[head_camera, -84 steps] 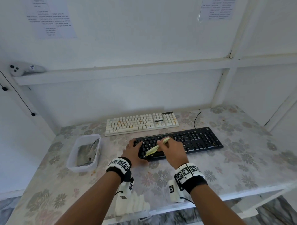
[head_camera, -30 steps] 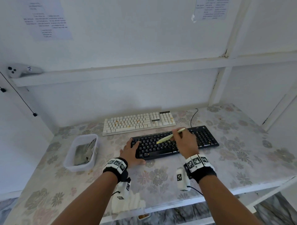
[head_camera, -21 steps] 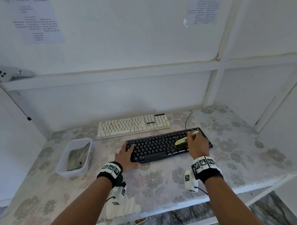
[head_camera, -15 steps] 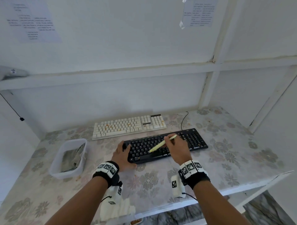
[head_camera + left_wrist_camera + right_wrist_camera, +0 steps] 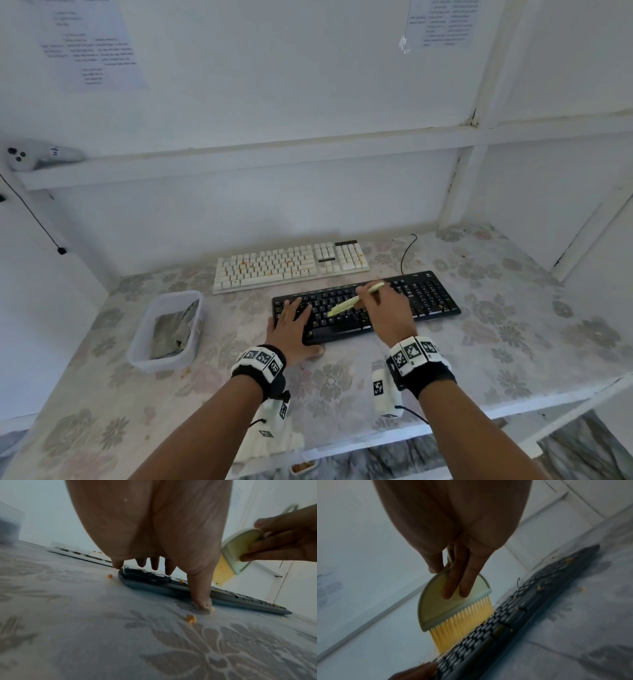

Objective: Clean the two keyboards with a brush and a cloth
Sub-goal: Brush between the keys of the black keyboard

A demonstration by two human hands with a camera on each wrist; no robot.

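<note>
**Brush poised across the black keyboard's middle**

The black keyboard lies on the bench with its long axis left to right, the white keyboard just behind it. The brush is gripped in the right hand, fingers laid along its pale green head, yellow bristles angled down onto the keys. The left hand is pressed flat on the left end. Orange crumbs are scattered among the keys.

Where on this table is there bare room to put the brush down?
Bare table lies right of the black keyboard, out to the edge, and along the front under both wrists. Crowded: the strip between it and the white keyboard, and left, by the tub holding the cloth.
</note>
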